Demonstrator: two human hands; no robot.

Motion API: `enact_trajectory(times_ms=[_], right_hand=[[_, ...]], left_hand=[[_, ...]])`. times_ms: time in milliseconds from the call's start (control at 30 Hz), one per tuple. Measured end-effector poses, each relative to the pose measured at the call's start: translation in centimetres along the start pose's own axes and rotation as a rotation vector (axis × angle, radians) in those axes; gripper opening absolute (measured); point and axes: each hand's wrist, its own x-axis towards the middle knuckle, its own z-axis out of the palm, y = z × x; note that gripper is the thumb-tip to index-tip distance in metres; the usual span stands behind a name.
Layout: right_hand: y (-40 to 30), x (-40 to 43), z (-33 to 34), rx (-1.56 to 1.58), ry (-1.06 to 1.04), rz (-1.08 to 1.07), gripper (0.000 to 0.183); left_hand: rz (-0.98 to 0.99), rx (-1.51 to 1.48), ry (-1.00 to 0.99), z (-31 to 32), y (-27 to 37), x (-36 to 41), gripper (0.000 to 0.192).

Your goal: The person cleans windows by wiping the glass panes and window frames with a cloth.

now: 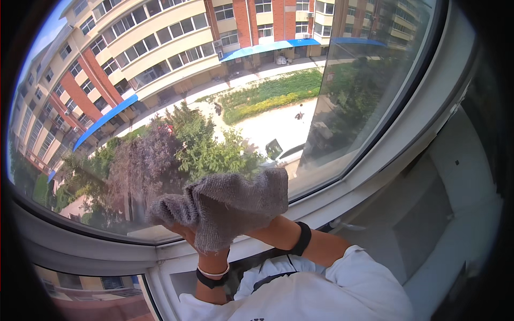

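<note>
A grey terry cloth lies bunched and folded over both hands, up against or close to the window pane. My left hand is mostly under the cloth's left part; only its lower edge and the wrist, with a light bangle and a black band, show. My right hand reaches in from the right, its fingers covered by the cloth and a black band on the wrist. Whether the cloth touches the glass cannot be told for certain. The fingers of both hands are hidden.
White window frame runs below and right of the pane. Another framed pane is at lower left. A pale wall or ledge lies to the right. Outside, far below, are trees, a paved yard and an apartment building.
</note>
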Motion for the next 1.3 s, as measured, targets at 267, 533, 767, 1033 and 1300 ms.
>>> enact_trajectory(times_ms=[267, 533, 767, 1033, 1300], right_hand=[[1.3, -6.8, -3.7, 0.721, 0.013, 0.320, 0.046], [-0.5, -6.0, -4.7, 0.368, -0.012, 0.344, 0.045], [0.2, -7.9, -2.4, -0.213, 0.025, 0.260, 0.045], [-3.5, -5.0, -5.0, -0.176, 0.056, 0.207, 0.046], [-1.9, -8.8, -2.6, 0.088, 0.003, 0.521, 0.043]], left_hand=[[0.188, -0.011, -0.051, 0.7, 5.8, -0.8, 0.065], [0.292, 0.154, 0.202, 0.1, 7.7, 2.8, 0.068], [0.220, 0.016, -0.024, 2.3, 5.8, -1.3, 0.073], [0.251, -0.011, 0.209, -2.5, 9.3, 2.8, 0.055], [0.153, -0.107, -0.223, -0.1, 8.1, -1.7, 0.051]])
